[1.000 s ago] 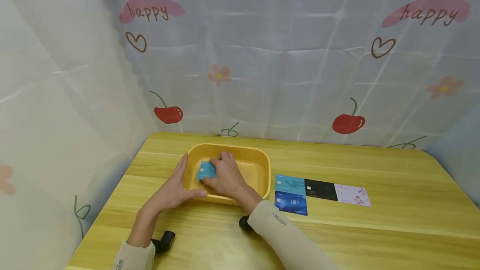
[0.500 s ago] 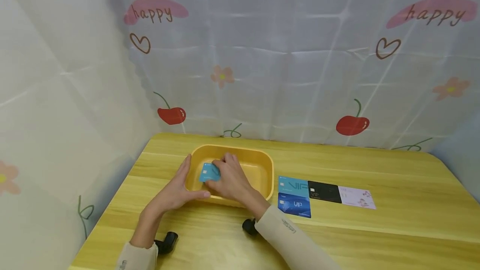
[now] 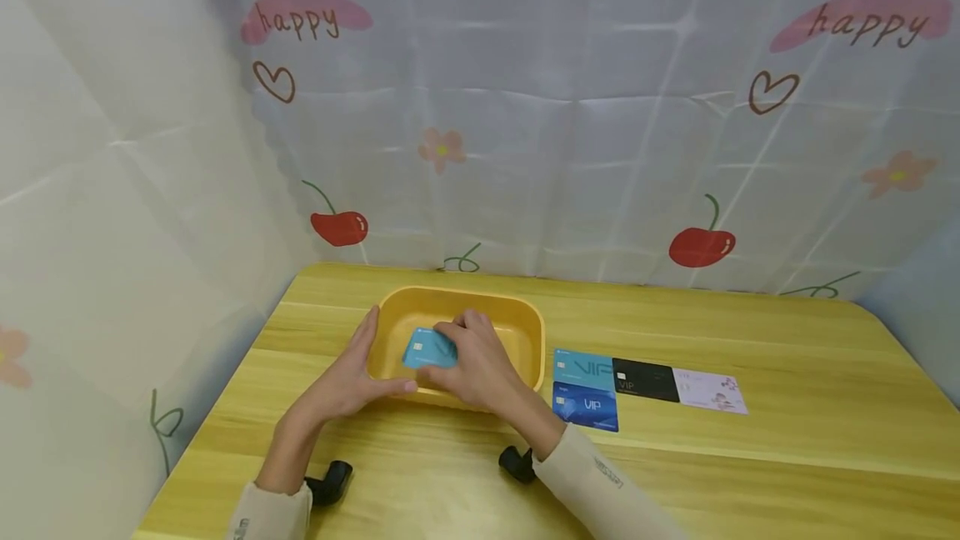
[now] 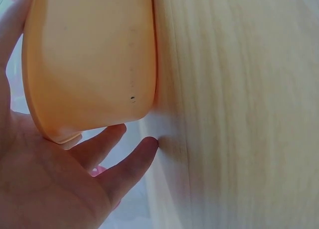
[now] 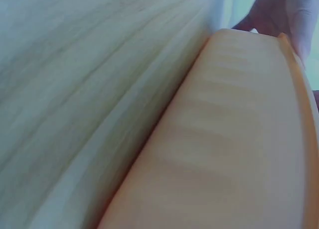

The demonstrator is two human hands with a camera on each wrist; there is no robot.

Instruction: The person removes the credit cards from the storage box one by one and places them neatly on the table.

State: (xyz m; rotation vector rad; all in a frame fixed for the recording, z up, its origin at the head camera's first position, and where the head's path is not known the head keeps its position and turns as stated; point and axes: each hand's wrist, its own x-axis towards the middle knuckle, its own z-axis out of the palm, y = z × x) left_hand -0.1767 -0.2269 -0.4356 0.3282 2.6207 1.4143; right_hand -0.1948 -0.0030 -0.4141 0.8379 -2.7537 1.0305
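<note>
In the head view a yellow plastic box point(image 3: 530, 332) stands on the wooden table. My left hand point(image 3: 347, 377) rests against its left end, fingers spread and fairly straight, thumb along the front rim. The left wrist view shows two fingers below the box's end wall point(image 4: 94, 59). Inside the box, my right hand point(image 3: 480, 365) pinches a light-blue card point(image 3: 427, 347) at its right side and covers part of it. The card is tilted, its chip mark facing up. In the right wrist view the box's outer wall point(image 5: 214, 134) fills much of the picture, and the right fingers are out of sight.
Right of the box lie a teal VIP card point(image 3: 581, 365), a black card point(image 3: 645, 380) and a pale pink card point(image 3: 711, 392) in a row. Below the teal one is a dark-blue card point(image 3: 585, 407). A printed curtain point(image 3: 562, 148) hangs behind the table point(image 3: 787, 473).
My right hand has drawn the light-blue card to the right within the box, and more of the card shows. The left hand keeps its place at the box's end.
</note>
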